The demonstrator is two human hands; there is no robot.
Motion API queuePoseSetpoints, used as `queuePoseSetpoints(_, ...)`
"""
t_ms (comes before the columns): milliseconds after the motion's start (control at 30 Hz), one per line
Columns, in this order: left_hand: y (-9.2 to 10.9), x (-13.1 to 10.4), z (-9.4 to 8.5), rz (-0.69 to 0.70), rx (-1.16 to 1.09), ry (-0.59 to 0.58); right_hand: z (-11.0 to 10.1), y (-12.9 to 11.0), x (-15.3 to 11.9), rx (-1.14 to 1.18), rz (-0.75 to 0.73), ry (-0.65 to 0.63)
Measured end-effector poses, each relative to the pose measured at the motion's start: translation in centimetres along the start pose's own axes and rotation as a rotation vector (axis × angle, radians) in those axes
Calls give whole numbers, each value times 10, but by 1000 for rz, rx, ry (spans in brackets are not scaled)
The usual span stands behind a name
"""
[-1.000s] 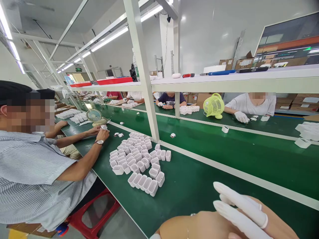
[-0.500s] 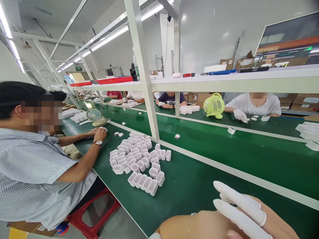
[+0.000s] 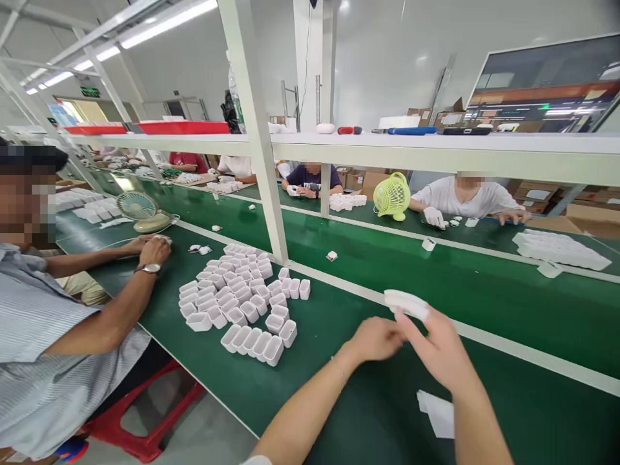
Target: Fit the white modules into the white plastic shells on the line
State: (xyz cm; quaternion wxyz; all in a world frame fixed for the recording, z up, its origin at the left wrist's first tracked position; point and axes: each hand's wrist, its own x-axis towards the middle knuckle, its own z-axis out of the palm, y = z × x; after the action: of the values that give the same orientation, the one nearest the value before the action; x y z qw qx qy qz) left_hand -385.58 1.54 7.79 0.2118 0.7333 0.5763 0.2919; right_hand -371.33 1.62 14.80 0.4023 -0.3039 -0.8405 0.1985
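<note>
My left hand [image 3: 378, 338] is over the green table, its fingers bent together near my right thumb; whatever they hold, if anything, is hidden. My right hand [image 3: 436, 339] is just to its right, with white covers [image 3: 407, 302] on its outstretched fingers. The thumb is apart from those fingers, and nothing shows between them. Beside the right forearm, white paper-like pieces [image 3: 438, 413] lie on the table. To the left of my hands, several white open cups [image 3: 242, 290] stand in a cluster, with a short row [image 3: 252, 342] at its front.
A person in a striped shirt [image 3: 62, 323] sits at the left by a small fan [image 3: 138, 210]. A white post [image 3: 259, 142] carries a shelf [image 3: 436, 154] across the table [image 3: 334, 310]. Co-workers sit opposite, near a green fan [image 3: 392, 196]. A red stool [image 3: 145, 420] is lower left.
My hands have moved forward and up over the table, and both forearms now show. The view has shifted right, and the white pieces beside my right forearm have come into view.
</note>
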Motion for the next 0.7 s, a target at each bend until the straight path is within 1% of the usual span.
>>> queuePoseSetpoints(33,-14,2,-2,-39,12,53,13,18,15,86,141,-43)
queuePoseSetpoints(67,-28,4,-3,-73,27,102,27,36,29,99,208,-76)
queuePoseSetpoints(133,-48,8,-4,-111,55,171,57,71,58,96,286,-116)
queuePoseSetpoints(233,-64,13,-1,-89,90,182,98,114,95,59,381,-152)
queuePoseSetpoints(300,-67,16,2,-60,114,168,120,133,115,18,413,-162)
queuePoseSetpoints(400,-71,18,4,-30,150,160,147,149,145,-35,403,-177)
queuePoseSetpoints(533,-75,19,3,-13,187,151,172,155,181,-115,389,-209)
queuePoseSetpoints(600,-76,19,2,-11,196,150,179,156,192,-161,392,-231)
queuePoseSetpoints(700,-76,20,2,-12,196,145,180,161,195,-221,388,-266)
